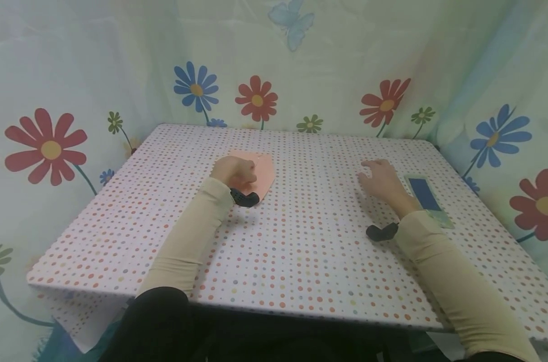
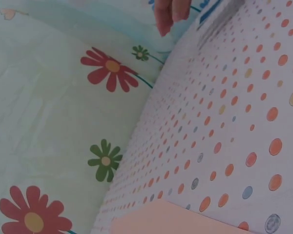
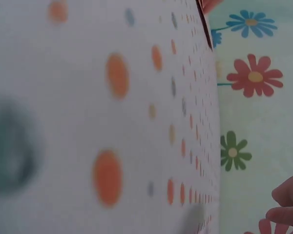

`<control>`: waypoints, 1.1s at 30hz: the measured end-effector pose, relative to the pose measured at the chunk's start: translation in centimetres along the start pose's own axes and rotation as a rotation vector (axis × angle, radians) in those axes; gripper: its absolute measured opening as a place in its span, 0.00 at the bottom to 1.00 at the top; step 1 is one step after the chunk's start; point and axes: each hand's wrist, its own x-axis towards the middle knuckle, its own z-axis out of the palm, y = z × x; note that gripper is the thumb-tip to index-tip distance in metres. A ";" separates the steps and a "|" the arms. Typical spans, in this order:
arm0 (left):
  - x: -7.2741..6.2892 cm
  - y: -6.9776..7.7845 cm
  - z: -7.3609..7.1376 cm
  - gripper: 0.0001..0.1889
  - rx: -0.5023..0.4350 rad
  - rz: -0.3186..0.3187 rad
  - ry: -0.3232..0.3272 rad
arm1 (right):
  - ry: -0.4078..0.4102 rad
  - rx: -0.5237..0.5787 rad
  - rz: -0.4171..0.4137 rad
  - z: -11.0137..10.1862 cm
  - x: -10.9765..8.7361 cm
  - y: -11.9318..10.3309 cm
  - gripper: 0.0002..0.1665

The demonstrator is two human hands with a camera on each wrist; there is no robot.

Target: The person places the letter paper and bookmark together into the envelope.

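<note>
A flat, pale pink sheet (image 1: 266,173) lies toward the left of the table, and its edge (image 2: 171,219) shows along the bottom of the left wrist view. My left hand (image 1: 235,172) is over the sheet's left part with fingers bent downward. Its fingertips are hidden, so I cannot tell whether they pinch the sheet. On the right, my right hand (image 1: 381,180) hovers above the tablecloth with loosely bent, spread fingers and nothing in them. Its fingertips (image 3: 288,202) appear at the right wrist view's lower right. Beside this hand lies a flat rectangular item (image 1: 425,193), blue with a pale green border.
A white tablecloth (image 1: 301,241) with coloured dots covers the table. Flower-printed curtains (image 1: 328,65) hang close behind it and on both sides. Black wrist cameras (image 1: 246,198) jut from both cuffs, low over the cloth.
</note>
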 end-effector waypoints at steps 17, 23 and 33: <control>-0.3 0.0 0.0 0.22 0.210 0.044 0.067 | -0.210 -0.163 0.169 -0.8 -0.7 6.4 0.38; -0.4 0.0 0.0 0.20 0.182 0.034 0.065 | -0.289 -0.199 0.086 -1.0 -1.0 7.1 0.37; -0.5 0.1 0.1 0.26 0.266 0.002 0.119 | -0.241 -0.207 0.165 -1.1 -1.4 7.5 0.36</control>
